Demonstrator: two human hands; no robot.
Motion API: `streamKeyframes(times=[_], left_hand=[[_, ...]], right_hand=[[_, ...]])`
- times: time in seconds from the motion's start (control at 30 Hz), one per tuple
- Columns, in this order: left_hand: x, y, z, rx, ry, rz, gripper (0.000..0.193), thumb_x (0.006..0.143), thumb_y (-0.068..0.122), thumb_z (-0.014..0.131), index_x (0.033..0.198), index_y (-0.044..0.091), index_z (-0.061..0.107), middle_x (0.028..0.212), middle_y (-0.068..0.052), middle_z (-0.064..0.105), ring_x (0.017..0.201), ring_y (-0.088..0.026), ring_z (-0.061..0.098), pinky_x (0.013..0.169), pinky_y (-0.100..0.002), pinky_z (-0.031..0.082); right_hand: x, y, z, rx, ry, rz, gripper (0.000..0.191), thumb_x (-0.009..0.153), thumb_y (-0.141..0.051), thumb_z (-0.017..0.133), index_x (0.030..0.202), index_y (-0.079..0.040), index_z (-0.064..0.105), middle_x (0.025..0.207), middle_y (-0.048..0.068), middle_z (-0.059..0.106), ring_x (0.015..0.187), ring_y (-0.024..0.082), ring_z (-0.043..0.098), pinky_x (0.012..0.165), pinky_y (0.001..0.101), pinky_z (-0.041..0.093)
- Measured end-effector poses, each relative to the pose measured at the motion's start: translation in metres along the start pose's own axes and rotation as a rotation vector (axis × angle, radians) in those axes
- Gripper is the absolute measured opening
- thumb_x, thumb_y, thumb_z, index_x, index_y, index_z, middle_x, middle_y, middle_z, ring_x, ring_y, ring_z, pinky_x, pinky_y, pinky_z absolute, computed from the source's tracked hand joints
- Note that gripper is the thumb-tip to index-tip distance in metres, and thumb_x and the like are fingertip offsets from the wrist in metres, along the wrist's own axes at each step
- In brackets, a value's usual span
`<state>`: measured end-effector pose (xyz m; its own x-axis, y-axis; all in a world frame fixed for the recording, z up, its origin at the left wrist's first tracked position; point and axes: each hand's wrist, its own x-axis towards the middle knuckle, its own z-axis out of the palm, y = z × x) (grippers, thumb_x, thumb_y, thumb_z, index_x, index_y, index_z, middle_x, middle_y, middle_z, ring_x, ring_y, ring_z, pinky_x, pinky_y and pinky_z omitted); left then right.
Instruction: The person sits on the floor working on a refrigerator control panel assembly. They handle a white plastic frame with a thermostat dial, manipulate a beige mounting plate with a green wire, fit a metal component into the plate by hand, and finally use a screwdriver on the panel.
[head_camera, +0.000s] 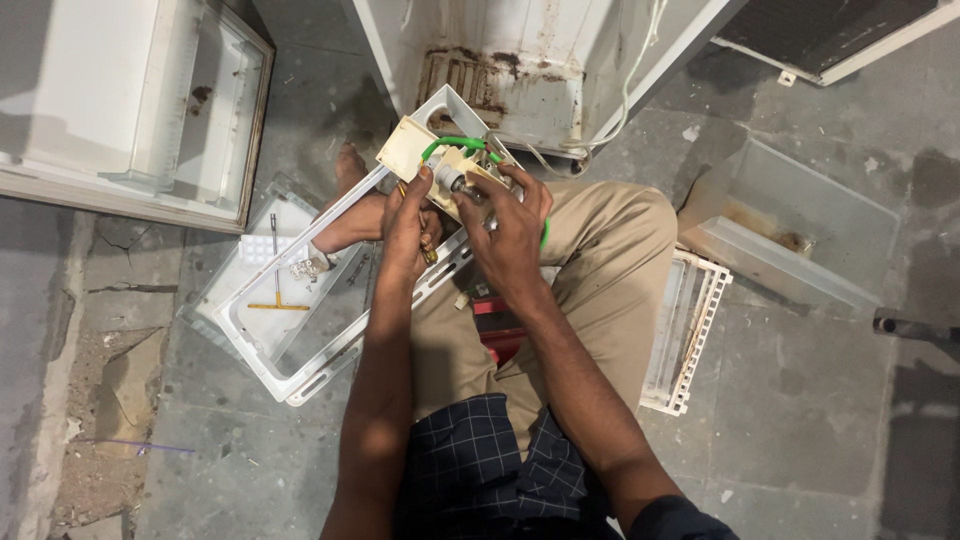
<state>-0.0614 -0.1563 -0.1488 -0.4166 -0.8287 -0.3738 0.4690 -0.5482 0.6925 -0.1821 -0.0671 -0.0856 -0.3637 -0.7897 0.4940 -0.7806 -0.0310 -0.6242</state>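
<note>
We see both hands working close together over the lap, on a small cream control box (412, 148) mounted at the end of a white plastic frame (300, 340). Left hand (408, 222) curls around the frame edge just under the box, fingers pressed together in a grip; a thin brass-coloured piece pokes out below its fingers, too small to identify. Right hand (513, 232) comes in from the other side, fingertips pinching a small metal cylindrical part (452, 181) sitting in the box. A green wire (455, 144) loops over the top of the box and runs down behind the right hand.

The frame lies tilted across the left knee, its far end reaching toward the rusty base of a white fridge cabinet (520, 70). A bare foot (349, 168) shows just beyond the frame. Inside the frame's opening, on a clear tray below: a screwdriver with yellow handle (276, 290) and a white ice tray (262, 250).

Red tool (497, 322) rests between the legs. A white slatted rack (686, 335) sits beside the right knee, a clear drawer (800, 225) further right. The detached fridge door (130, 100) lies top left on the concrete floor.
</note>
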Motion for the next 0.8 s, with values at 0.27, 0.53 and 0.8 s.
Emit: streamKeyframes(times=[0.27, 0.53, 0.8], left_hand=[[0.001, 0.0, 0.0, -0.058, -0.078, 0.025, 0.035, 0.101, 0.037, 0.07, 0.107, 0.007, 0.053, 0.069, 0.002, 0.053, 0.036, -0.003, 0.038, 0.031, -0.02, 0.026], [-0.003, 0.003, 0.005, 0.0, -0.026, 0.022, 0.037, 0.098, 0.036, 0.069, 0.111, 0.005, 0.054, 0.076, -0.001, 0.06, 0.038, -0.003, 0.04, 0.032, -0.019, 0.027], [-0.002, 0.004, 0.01, 0.0, 0.054, -0.008, 0.037, 0.095, 0.036, 0.07, 0.113, 0.009, 0.054, 0.071, 0.001, 0.056, 0.036, -0.005, 0.041, 0.031, -0.022, 0.028]], right_hand=[[0.001, 0.003, -0.006, 0.041, -0.029, -0.127, 0.029, 0.087, -0.008, 0.081, 0.115, -0.014, 0.073, 0.126, 0.001, 0.074, 0.134, 0.026, 0.057, 0.115, 0.0453, 0.034], [0.002, 0.0, -0.003, -0.049, -0.029, -0.053, 0.033, 0.091, -0.016, 0.084, 0.121, -0.011, 0.072, 0.119, 0.003, 0.072, 0.131, 0.03, 0.056, 0.113, 0.0487, 0.03], [0.001, 0.0, -0.003, 0.047, 0.004, -0.065, 0.032, 0.087, -0.01, 0.078, 0.118, -0.014, 0.072, 0.12, 0.004, 0.073, 0.131, 0.029, 0.056, 0.114, 0.0479, 0.033]])
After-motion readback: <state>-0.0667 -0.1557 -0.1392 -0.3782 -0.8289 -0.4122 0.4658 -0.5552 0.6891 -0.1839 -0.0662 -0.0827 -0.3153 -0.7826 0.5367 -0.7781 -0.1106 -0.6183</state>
